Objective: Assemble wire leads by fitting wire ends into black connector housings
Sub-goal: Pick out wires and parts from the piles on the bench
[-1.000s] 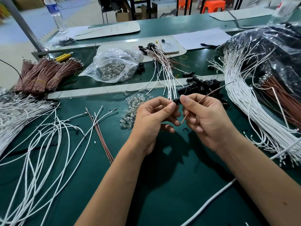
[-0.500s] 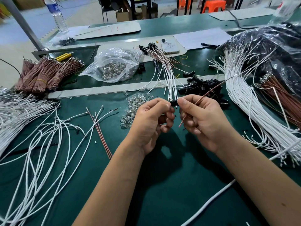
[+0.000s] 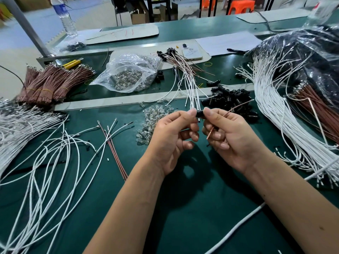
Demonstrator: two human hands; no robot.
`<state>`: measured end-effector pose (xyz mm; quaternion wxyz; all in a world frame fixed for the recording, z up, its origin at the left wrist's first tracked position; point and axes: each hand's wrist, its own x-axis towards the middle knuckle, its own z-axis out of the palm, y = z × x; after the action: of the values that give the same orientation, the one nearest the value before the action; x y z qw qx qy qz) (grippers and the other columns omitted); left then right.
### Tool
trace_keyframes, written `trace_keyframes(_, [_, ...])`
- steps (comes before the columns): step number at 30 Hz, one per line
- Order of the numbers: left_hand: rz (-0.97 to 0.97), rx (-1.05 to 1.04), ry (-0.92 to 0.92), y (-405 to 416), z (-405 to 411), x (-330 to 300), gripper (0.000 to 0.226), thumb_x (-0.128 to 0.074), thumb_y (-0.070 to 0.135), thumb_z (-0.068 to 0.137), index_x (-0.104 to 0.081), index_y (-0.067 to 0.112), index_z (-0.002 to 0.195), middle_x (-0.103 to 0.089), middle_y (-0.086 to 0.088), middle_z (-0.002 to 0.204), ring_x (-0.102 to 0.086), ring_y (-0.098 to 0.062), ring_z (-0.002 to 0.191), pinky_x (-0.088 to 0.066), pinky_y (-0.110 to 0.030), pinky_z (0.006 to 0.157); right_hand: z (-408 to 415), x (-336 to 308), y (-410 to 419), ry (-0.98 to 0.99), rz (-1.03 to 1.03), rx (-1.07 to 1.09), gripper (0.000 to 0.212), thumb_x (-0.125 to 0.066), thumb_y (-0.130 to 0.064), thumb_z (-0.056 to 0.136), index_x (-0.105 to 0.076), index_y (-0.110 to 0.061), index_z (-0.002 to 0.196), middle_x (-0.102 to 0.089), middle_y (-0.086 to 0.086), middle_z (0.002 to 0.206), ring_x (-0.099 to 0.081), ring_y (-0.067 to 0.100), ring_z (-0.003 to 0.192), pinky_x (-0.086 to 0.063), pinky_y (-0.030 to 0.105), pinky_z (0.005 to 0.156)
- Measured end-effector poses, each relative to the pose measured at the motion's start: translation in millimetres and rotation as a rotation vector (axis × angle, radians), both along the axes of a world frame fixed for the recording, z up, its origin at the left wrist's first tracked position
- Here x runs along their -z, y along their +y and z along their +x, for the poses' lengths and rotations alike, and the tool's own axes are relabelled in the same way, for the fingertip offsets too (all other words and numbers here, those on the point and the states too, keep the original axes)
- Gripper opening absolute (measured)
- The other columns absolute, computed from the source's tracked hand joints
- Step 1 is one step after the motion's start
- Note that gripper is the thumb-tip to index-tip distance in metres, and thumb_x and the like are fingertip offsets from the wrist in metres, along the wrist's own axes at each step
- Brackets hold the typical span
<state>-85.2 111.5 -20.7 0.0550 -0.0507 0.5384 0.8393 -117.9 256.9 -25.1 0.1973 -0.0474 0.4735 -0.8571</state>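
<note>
Both hands [image 3: 174, 136] [image 3: 233, 138] pinch one glossy black housing [image 3: 200, 114]; right also holds thin brown wire [image 3: 236, 109]

Black connector housing [image 3: 200, 114] pinched between fingertips; brown wire [image 3: 236, 109] (bent) alongside.

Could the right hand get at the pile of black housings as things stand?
Probably yes: the pile of black housings lies just beyond the right hand with nothing between, but that hand grips a brown wire and pinches a black housing.

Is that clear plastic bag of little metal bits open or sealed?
Open. The clear plastic bag lies slumped on the green table, its mouth gaping toward the viewer, with metal pieces showing inside.
</note>
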Motion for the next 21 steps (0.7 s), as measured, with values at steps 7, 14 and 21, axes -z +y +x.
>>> trace_keyframes(7, [0.065,0.003,-0.014,0.9,-0.3,-1.0,0.009,-0.068,0.017,0.081,-0.063,0.009,0.083,-0.062,-0.001,0.066,-0.054,-0.006,0.049,-0.040,-0.012,0.038,-1.1,1.6,1.2,0.034,0.006,0.029,0.015,-0.073,-0.020,0.081,-0.061,-0.012,0.077,-0.052,0.002,0.061,-0.037,0.001,0.039,-0.026,0.012,0.029])
trace_keyframes(14, [-0.009,-0.027,-0.043,-3.7,-1.7,-0.8,0.017,-0.061,0.005,0.094,-0.065,0.011,0.079,-0.063,-0.004,0.065,-0.053,-0.008,0.048,-0.039,-0.013,0.038,-0.5,4.3,2.4,0.231,0.185,0.124,0.015,-0.077,-0.023,0.082,-0.066,-0.012,0.080,-0.053,0.004,0.058,-0.040,0.006,0.038,-0.028,0.015,0.031])
trace_keyframes(21, [-0.147,-0.068,-0.028,-4.8,-0.5,-0.2,0.022,-0.060,0.001,0.092,-0.063,0.012,0.074,-0.059,-0.002,0.059,-0.045,-0.006,0.044,-0.028,-0.013,0.036,2.3,7.2,2.4,0.427,0.381,0.213,0.016,-0.077,-0.014,0.093,-0.070,-0.013,0.079,-0.054,0.007,0.053,-0.040,0.015,0.038,-0.030,0.019,0.035])
